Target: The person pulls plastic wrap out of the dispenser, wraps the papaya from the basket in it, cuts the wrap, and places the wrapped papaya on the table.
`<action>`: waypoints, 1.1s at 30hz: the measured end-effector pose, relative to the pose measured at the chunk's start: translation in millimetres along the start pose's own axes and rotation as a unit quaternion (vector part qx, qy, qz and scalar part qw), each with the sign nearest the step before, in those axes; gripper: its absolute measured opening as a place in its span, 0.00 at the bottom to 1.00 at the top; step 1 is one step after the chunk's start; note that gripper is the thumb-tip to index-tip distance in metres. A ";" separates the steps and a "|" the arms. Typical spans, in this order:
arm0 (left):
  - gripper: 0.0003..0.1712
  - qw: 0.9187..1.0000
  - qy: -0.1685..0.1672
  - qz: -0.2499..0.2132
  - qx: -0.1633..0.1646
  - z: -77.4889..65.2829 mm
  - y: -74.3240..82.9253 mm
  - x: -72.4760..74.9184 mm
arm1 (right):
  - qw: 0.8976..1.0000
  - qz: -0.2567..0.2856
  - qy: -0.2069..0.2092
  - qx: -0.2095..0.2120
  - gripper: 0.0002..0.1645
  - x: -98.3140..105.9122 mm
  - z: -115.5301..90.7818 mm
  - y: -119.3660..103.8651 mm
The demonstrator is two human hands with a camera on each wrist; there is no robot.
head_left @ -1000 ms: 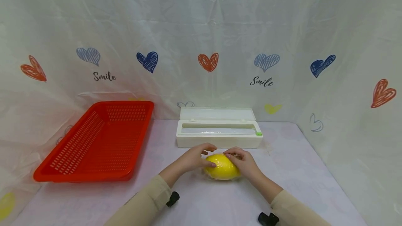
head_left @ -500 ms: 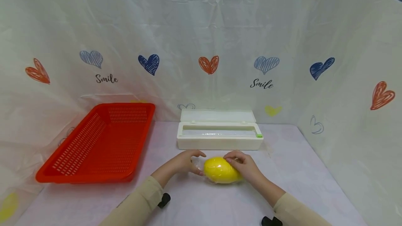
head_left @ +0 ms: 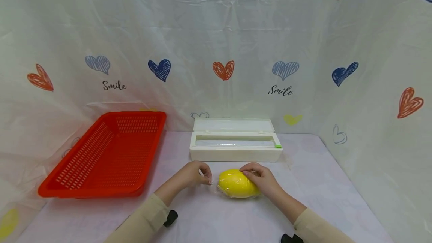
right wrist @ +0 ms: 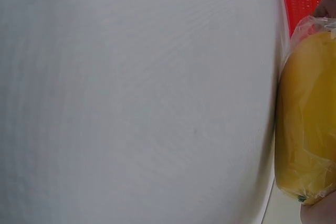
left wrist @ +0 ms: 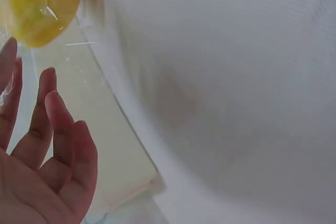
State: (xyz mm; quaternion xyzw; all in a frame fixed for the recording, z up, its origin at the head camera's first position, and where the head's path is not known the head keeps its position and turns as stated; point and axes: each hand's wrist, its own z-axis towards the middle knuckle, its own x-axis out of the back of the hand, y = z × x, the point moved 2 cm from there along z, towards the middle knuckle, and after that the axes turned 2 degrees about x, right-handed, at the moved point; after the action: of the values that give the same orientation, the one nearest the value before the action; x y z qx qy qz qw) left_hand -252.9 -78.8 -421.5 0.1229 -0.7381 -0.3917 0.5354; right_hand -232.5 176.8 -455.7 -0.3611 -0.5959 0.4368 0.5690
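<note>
A yellow oval fruit (head_left: 237,183), wrapped in shiny clear film, lies on the table in the head view; its exact kind is not plain. My right hand (head_left: 262,178) grips its right end, with fingers over the top. To the left of the fruit, my left hand (head_left: 195,173) has its fingertips drawn together and pinches a loose end of cling film (left wrist: 6,92). That film stretches out from the fruit's left end in the right wrist view. Behind both hands stands a white cling film dispenser (head_left: 235,155), its lid raised and the roll showing inside.
At the left sits a red perforated plastic basket (head_left: 143,175). A green slider (head_left: 278,146) sits at the right end of the dispenser. A heart-printed sheet (head_left: 249,40) hangs behind and beside the pale tabletop (head_left: 314,183).
My left hand has come off the fruit and moved left, its spread fingers closing on the film's end. The right hand has kept its grip on the fruit.
</note>
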 end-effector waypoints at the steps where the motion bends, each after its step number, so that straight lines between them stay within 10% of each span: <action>1: 0.10 1.000 0.005 -0.004 0.000 -1.0 1.1 1.5 | 1.000 0.000 0.002 0.000 0.07 -0.3 0.0 0.1; 7: 0.10 0.999 0.021 -0.045 -0.015 -5.6 6.2 8.9 | 1.000 0.009 0.006 -0.003 0.07 -0.2 -1.1 -1.7; 16: 0.08 0.991 -0.040 -0.123 -0.028 -8.5 9.4 9.7 | 1.000 0.018 0.003 -0.003 0.07 -0.4 -1.6 -2.7; 25: 0.11 0.999 -0.027 -0.041 -0.012 -7.1 14.8 11.7 | 1.000 0.012 0.009 -0.001 0.07 -1.2 -1.3 -1.4; 33: 0.04 0.998 0.002 -0.068 -0.016 4.1 20.6 5.7 | 1.000 0.017 -0.006 0.003 0.07 -2.1 -0.8 -1.8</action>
State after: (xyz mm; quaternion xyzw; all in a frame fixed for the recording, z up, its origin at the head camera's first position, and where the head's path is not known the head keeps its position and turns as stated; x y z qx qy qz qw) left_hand -253.9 -66.7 -403.4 0.1650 -0.7203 -0.4390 0.5110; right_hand -231.4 174.2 -454.8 -0.3668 -0.5916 0.4502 0.5593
